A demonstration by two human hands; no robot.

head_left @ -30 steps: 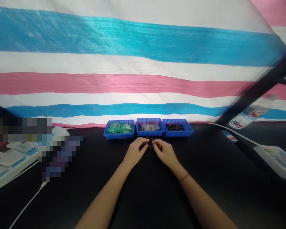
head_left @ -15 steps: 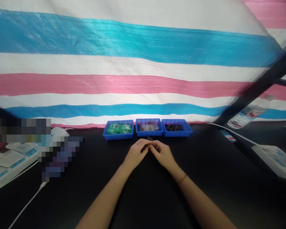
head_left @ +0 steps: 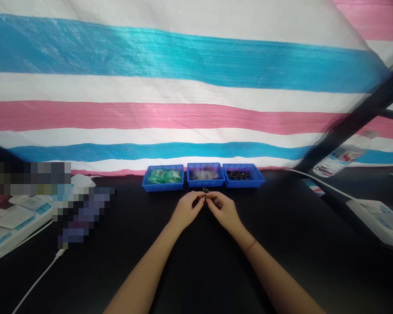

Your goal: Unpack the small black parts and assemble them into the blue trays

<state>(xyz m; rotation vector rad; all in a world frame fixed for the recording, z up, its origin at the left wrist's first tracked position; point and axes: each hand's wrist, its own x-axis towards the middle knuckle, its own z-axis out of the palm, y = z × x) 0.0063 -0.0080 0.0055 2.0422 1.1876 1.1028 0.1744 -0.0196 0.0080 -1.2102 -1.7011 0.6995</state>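
Note:
My left hand (head_left: 187,209) and my right hand (head_left: 225,211) meet over the black table, fingertips pinched close together. Between them is something small, mostly covered by the fingers; its kind cannot be made out. Just beyond the fingertips lies a small dark piece with light stripes (head_left: 205,189); whether it is part of what I hold is unclear. Three blue bins stand right behind the hands: the left bin (head_left: 163,188) has green packets (head_left: 164,176), the middle bin (head_left: 205,183) has clear packets (head_left: 205,174), and the right bin (head_left: 245,184) has small black cylindrical parts (head_left: 238,175).
A white power strip (head_left: 36,213) and a blurred-out object (head_left: 85,216) with a white cable (head_left: 36,279) are at left. On the right are a plastic bottle (head_left: 342,155) and another power strip (head_left: 376,220). A striped sheet (head_left: 183,117) hangs behind the table.
The fingertips have shifted slightly, the left index finger drawing back a little, so a bit more shows between the hands. Both arms and the bins stay in place.

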